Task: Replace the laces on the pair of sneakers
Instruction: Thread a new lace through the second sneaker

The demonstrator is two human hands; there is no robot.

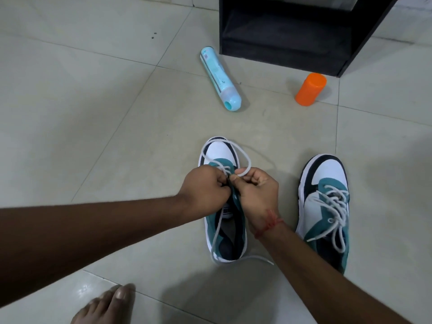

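Both hands are pinching the white lace (243,160) over the teal sneaker (224,206) I'm working on the tiled floor (93,113): left hand (205,188) and right hand (254,190) touching mid-shoe, its laced mate (326,206) lying just beside.

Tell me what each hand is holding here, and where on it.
Both the left hand and the right hand pinch the white lace near the lower eyelets of the left-side sneaker. The exact grip spots are hidden by the fingers.
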